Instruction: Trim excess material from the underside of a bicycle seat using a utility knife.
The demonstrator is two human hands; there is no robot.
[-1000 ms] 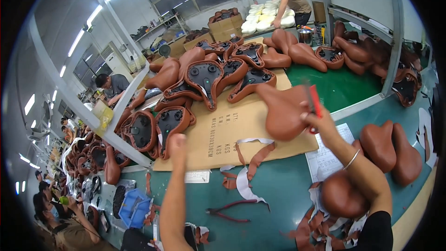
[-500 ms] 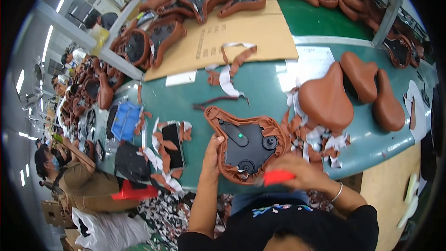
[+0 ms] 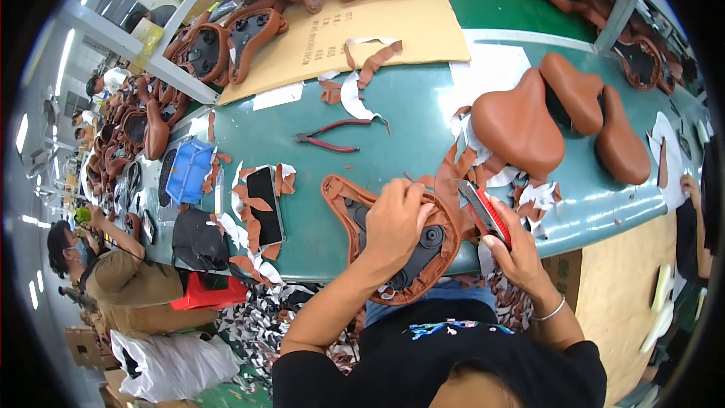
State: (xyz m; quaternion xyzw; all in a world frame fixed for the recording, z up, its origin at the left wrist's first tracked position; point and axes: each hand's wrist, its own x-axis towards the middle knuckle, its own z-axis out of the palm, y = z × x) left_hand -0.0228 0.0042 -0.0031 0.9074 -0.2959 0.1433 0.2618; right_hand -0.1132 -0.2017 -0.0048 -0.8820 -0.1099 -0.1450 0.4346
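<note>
An upside-down brown bicycle saddle (image 3: 445, 261) lies at the table's near edge, its black underside showing and its cover folded in around the rim. My left hand (image 3: 394, 221) reaches across it, fingers closed on the cover edge at the far right side; the exact pinch is partly hidden. Just right of the saddle, my right hand (image 3: 519, 253) grips a red utility knife (image 3: 488, 215) with the blade end pointing up and left. Brown and white trimmings (image 3: 532, 204) lie beyond the knife. Farther off rest red-handled cutting pliers (image 3: 332, 134), opened out.
Three finished brown saddles (image 3: 519, 132) stand at the right. A phone (image 3: 263, 208), a blue bin (image 3: 190, 172) and a black bag (image 3: 198, 240) are on the left. Cardboard (image 3: 377, 26) with more saddles lies at the back. A co-worker (image 3: 113, 272) sits at far left.
My left hand has moved from the saddle's left side across to its far right rim. The right hand has swung right and up with the knife, away from the near rim.
</note>
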